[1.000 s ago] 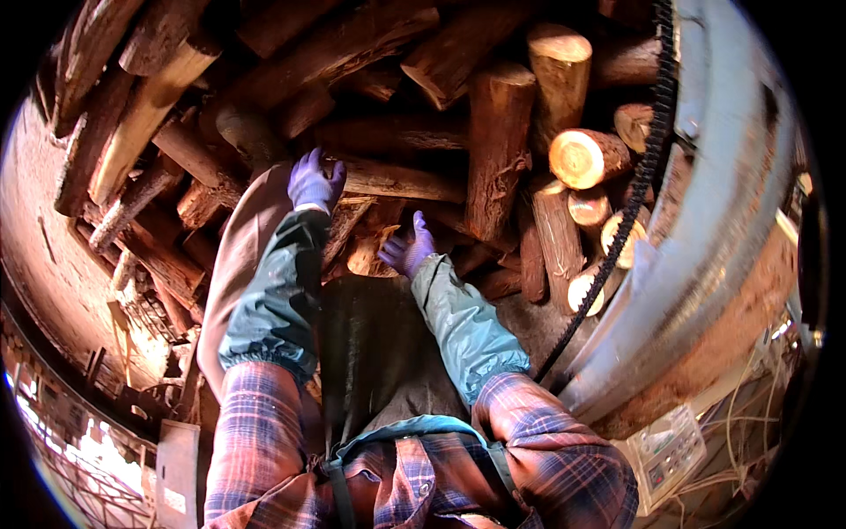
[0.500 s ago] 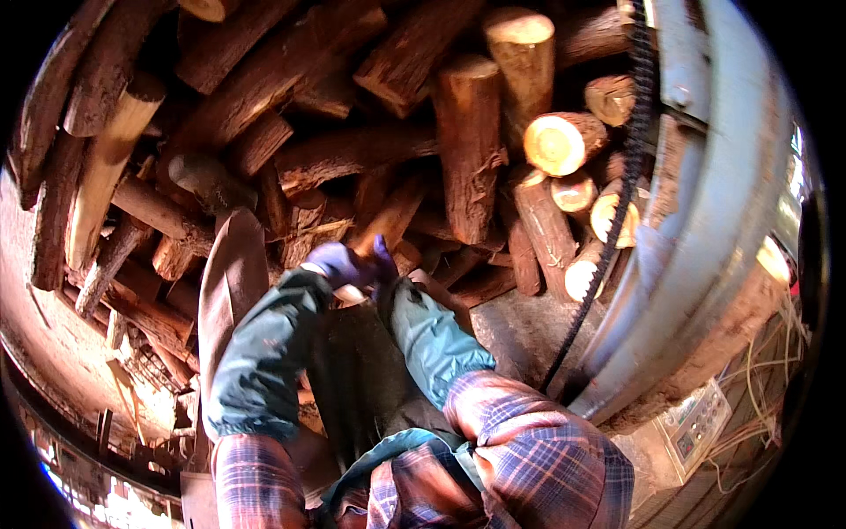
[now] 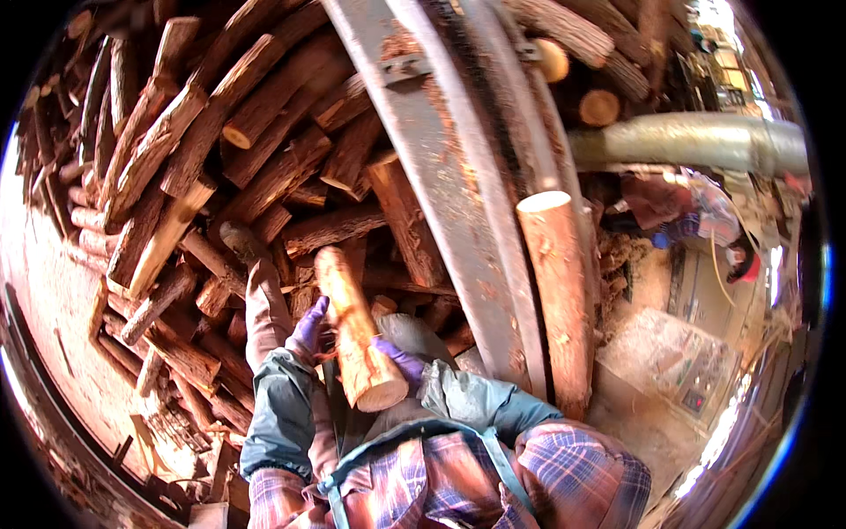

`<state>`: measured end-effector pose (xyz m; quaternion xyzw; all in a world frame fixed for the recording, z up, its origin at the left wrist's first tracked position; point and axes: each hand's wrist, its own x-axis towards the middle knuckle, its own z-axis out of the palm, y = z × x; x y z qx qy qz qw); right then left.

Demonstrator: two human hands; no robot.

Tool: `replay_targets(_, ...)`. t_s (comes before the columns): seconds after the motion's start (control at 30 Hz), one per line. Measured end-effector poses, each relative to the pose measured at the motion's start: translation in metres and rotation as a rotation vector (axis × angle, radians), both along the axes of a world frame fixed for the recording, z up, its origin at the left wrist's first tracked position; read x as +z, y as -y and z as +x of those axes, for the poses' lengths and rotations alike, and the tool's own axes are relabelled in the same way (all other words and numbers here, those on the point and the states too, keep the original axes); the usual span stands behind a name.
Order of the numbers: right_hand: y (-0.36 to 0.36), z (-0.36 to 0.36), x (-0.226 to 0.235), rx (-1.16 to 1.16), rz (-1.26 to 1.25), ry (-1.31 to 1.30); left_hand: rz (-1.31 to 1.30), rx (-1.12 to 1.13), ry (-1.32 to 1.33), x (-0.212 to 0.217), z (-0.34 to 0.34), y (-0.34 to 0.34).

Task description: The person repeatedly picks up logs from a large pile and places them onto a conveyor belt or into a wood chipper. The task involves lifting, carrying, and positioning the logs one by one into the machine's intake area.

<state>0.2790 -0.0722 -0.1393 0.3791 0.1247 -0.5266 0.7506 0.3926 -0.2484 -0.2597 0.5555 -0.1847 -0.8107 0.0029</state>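
A short peeled log (image 3: 357, 331), pale yellow-brown, is held tilted in front of my body, its cut end towards me. My left hand (image 3: 308, 331), in a purple glove, is against its left side, its fingers partly hidden. My right hand (image 3: 403, 363), also purple-gloved, grips the log's right side near the lower end. Both forearms wear teal sleeve covers. Beyond my hands is a heap of bark-covered logs (image 3: 273, 181).
A long grey metal machine frame (image 3: 432, 176) slants down just right of my hands. A thicker peeled log (image 3: 555, 300) stands against it. Farther right are a dusty control panel (image 3: 670, 357), a fat pipe (image 3: 696, 141) and another person (image 3: 705, 212) bending over.
My view has swung right, bringing the pipe and other person into sight. My hands, earlier close together at the heap, are now apart with the peeled log raised between them.
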Motion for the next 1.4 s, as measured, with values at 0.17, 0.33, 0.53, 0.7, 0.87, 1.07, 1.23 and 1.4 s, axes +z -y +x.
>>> replay_targets(0.17,0.002,-0.041,0.074,0.293,-0.233,-0.531,-0.412,0.045,-0.313,0.175,-0.068,0.009)
replay_targets(0.33,0.103,-0.151,0.112,-0.140,-0.415,-1.145,-0.700,0.136,-0.596,0.266,-0.160,0.043)
replay_targets(0.53,0.103,-0.343,0.231,-0.068,-0.623,-2.085,-0.695,0.020,-0.885,0.347,-0.251,0.011)
replay_targets(0.7,0.074,-0.360,0.227,0.567,0.043,-2.490,-0.490,-0.311,-0.754,0.236,-0.196,-0.062)
replay_targets(0.87,0.016,-0.379,0.085,0.570,0.206,-2.635,-0.267,-0.226,-0.357,0.143,-0.107,-0.113)
replay_targets(1.07,0.032,-0.339,0.112,0.200,0.506,-2.904,-0.355,-0.027,-0.321,0.127,-0.076,-0.034)
replay_targets(1.23,0.253,-0.182,0.093,0.100,-0.420,-2.344,-0.300,0.242,-0.225,0.068,-0.031,0.031)
replay_targets(1.4,0.440,-0.154,-0.102,0.558,-0.326,-1.738,-0.232,0.216,-0.210,0.045,-0.012,0.090)
